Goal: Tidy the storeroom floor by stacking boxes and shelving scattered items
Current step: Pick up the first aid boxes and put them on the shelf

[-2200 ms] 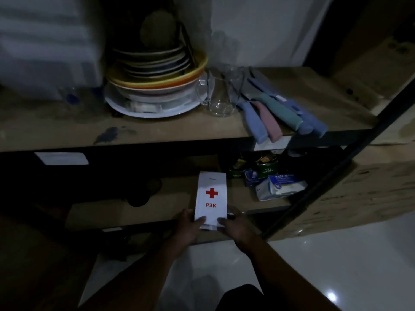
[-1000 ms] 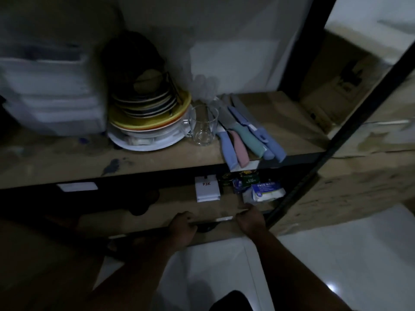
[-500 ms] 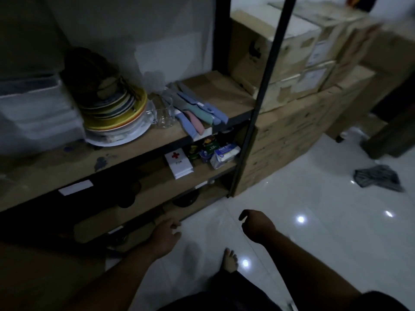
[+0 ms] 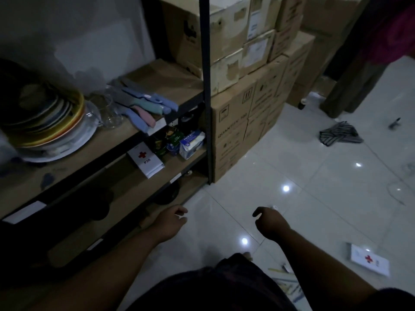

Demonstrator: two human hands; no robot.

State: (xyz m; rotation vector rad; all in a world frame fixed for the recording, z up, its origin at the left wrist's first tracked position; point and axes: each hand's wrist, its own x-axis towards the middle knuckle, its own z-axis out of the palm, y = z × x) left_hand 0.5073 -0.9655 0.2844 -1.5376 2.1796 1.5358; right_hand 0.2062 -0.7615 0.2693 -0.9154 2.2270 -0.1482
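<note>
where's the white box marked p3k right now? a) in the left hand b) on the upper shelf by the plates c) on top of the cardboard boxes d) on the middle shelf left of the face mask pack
d: the P3K box lies on the middle shelf, just left of the face mask pack; the left hand holds nothing.
</note>
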